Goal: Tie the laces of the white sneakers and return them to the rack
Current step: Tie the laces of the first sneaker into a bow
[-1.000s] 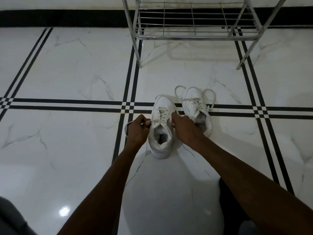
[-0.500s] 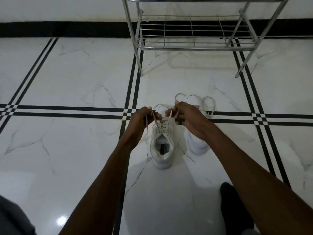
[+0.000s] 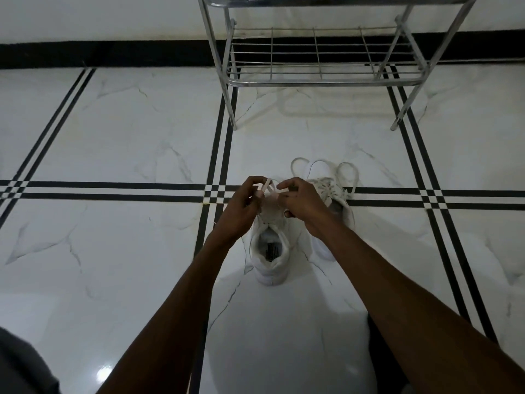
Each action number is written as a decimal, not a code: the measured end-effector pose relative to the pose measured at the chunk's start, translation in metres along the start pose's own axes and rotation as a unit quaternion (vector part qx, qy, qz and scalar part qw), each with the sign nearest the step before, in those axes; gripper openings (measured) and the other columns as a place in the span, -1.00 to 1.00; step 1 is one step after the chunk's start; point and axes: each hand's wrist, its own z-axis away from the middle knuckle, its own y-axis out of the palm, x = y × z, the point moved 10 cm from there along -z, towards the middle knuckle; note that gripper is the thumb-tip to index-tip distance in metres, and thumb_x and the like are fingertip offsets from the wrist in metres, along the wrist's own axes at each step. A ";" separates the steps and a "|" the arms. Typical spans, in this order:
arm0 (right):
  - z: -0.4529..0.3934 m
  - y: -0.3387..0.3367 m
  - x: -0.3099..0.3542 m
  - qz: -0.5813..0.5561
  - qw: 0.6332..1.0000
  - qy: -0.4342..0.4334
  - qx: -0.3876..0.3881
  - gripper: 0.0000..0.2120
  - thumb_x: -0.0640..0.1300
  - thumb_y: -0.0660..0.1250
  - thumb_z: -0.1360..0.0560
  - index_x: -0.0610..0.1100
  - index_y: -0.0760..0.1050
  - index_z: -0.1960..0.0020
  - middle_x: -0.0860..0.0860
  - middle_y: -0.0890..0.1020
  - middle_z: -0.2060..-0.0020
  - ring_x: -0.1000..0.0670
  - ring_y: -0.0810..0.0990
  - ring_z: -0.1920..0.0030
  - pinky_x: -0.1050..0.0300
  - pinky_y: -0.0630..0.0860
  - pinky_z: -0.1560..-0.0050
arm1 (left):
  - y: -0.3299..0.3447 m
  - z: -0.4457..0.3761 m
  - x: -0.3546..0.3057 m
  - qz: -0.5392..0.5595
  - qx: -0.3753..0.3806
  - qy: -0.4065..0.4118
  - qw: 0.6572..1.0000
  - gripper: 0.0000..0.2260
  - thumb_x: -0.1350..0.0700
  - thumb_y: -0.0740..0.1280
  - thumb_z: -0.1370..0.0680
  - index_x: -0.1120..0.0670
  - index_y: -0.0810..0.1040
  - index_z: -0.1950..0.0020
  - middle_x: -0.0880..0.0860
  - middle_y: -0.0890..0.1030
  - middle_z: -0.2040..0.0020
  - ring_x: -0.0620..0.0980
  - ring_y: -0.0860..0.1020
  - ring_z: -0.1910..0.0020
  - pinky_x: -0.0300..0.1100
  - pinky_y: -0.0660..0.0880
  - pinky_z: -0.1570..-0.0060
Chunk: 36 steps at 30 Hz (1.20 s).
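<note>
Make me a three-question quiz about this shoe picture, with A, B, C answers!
1. Where do the two white sneakers stand?
A. on the marble floor
B. on the rack
C. in a box

2. How many sneakers are there?
A. one
B. two
C. four

3. What are the hands doing?
A. resting flat
B. lifting the rack
C. pinching laces

Answers:
A: the near sneaker and far sneaker stand before the bare silver metal rack.
B: just those.
C: left hand and right hand pinch the near sneaker's white laces.
</note>
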 end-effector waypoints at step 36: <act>0.008 -0.011 0.026 0.097 0.976 -0.180 -0.073 -0.94 -0.24 0.53 -0.32 -0.12 0.70 0.22 -0.05 0.75 0.25 -0.05 0.75 0.24 -0.10 0.70 0.10 | 0.004 0.002 0.017 0.023 0.020 -0.087 0.996 -0.68 0.33 0.30 -0.61 0.16 0.57 -0.35 0.17 0.72 -0.12 0.09 0.70 -0.11 0.01 0.62 -0.16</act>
